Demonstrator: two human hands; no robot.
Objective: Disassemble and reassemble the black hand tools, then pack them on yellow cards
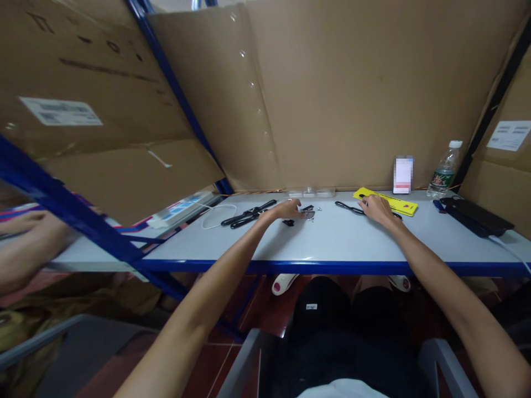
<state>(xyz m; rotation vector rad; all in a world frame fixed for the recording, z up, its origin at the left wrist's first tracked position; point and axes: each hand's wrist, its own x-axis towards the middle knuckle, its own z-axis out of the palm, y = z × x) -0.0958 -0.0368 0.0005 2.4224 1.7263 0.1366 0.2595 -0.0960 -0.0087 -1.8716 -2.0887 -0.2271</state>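
Grip of the right hand point(376, 210) sits over the slim black piece point(347, 207), apparently touching it, though I cannot tell whether the fingers are clamped on it; its long axis runs mostly left to right on the desk point(315, 243), one end pointing toward the left hand point(287, 209), which is farther off. That left grip curls beside small dark parts point(289, 223), its fingertips too unclear to call together or apart.

Workshop, by blue-framed bench point(344, 240) and cardboard partitions point(352, 99).
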